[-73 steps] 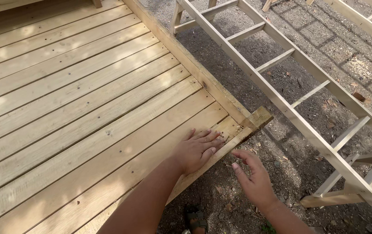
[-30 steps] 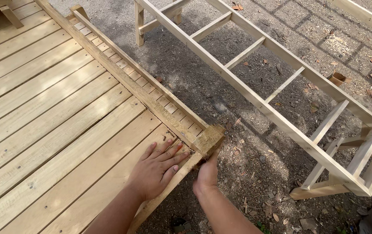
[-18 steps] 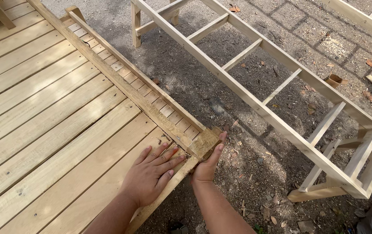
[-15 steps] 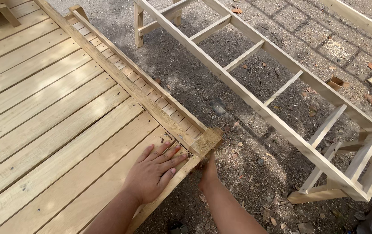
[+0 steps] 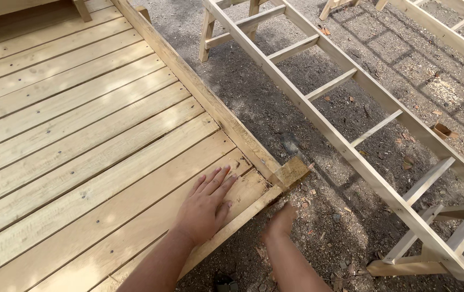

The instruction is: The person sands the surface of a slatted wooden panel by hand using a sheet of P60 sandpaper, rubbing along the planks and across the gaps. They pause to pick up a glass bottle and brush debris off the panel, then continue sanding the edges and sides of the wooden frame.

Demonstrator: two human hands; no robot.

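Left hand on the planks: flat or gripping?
Flat. The left hand lies palm down on the wooden deck, fingers spread and straight, near the corner; nothing is held in it.

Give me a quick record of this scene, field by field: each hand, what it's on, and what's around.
left hand: left hand flat, fingers spread, palm down on the plank panel near its corner
right hand: right hand low beside the panel's corner, under the edge; what its fingers touch is hidden
corner: end of the edge board sticks out past the panel
nearby: ladder-like wooden frame on gravel ground
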